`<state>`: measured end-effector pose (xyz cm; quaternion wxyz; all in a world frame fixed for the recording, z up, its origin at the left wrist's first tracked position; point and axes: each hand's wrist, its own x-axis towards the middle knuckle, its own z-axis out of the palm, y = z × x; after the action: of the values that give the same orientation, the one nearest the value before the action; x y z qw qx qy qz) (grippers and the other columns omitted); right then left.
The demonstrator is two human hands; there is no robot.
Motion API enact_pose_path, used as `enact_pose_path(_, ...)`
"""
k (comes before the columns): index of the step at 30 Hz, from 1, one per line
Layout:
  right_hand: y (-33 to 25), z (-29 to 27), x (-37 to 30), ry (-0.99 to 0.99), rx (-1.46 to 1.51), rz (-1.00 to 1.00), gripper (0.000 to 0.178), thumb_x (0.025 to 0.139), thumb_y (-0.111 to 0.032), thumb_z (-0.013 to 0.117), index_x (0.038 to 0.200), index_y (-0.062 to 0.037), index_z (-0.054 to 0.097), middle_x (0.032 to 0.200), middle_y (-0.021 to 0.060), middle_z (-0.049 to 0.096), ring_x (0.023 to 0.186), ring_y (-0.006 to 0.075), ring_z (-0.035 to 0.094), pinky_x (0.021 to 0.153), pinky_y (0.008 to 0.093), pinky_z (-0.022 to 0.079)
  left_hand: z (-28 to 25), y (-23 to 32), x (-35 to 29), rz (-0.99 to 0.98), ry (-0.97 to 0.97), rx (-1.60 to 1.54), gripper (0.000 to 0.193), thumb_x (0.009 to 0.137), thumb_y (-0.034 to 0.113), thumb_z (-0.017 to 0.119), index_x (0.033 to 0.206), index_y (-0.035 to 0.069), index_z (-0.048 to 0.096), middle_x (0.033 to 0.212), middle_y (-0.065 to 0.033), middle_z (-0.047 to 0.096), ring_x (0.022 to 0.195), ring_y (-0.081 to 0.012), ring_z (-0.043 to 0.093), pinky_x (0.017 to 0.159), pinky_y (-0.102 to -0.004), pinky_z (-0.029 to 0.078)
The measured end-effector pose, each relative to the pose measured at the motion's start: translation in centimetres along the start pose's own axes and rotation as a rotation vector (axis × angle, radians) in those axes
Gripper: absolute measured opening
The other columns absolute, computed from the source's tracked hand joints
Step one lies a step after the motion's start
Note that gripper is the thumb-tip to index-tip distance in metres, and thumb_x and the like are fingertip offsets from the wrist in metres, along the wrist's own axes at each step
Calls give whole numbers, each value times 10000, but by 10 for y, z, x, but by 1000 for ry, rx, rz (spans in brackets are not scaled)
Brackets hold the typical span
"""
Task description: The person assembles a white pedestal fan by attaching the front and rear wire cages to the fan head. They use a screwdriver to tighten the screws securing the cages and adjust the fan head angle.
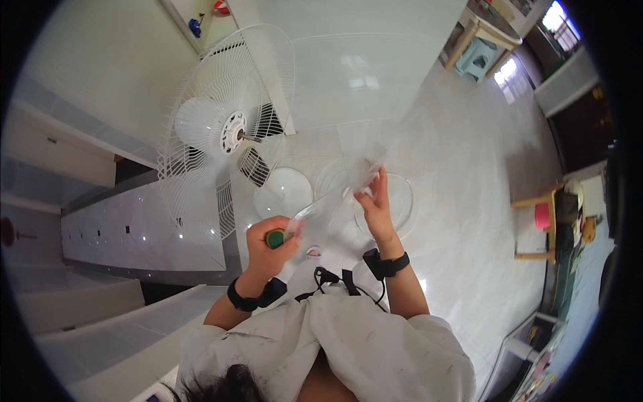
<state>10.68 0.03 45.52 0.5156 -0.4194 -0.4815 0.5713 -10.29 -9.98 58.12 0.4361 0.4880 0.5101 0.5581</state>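
My left hand (268, 246) is closed around a green-and-yellow handle (275, 238), likely a screwdriver's; its shaft is hidden. The same hand also touches one end of a clear plastic sheet-like piece (326, 206). At the other end, my right hand (376, 208) pinches this piece between thumb and fingers. Motion blur hides its exact shape. Ahead and to the left stands a white fan (234, 132) with its wire guard (191, 201) around it, and a metal shaft sticks out of its hub. Its round white base (283, 189) rests on the floor.
A round wire guard (410, 204) lies on the pale tiled floor beyond my right hand. White cabinets (100, 315) run along the left. A teal stool (476, 59) stands under a wooden table at the far right, and a wooden chair (536, 202) is at the right.
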Motion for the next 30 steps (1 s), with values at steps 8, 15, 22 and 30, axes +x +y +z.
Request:
enact_pose_path(8,-33,24,-9,-75,253,280,738,853,-257,566,1423,-78,134,1365,139,359,1247,265,370,985,392,345,-19,7,-15,344,-161,311,176,607,5,593,778,-32,604,612,-74,553,499,-156,487,475,-254,376)
enact_pose_path(15,-50,55,-5,-16,288,32,805,775,-80,674,1397,-36,165,1251,169,430,1135,223,449,921,345,409,-35,0,-30,390,-154,315,275,560,22,626,832,-21,628,644,-84,570,529,-180,540,488,-244,410)
enact_pose_path(22,-16,78,16,-112,345,-3,748,761,-22,636,1372,-32,206,1247,149,447,1122,221,476,903,340,431,-87,48,-63,116,350,95,543,738,312,656,1111,-52,500,807,-109,602,532,-113,530,475,-205,404)
enact_pose_path(30,24,141,55,-172,503,124,711,773,-27,604,1370,-22,218,1229,146,471,1114,229,488,910,340,434,-208,60,29,-106,658,504,502,805,235,630,1232,18,481,875,-96,588,494,-83,468,436,-221,343)
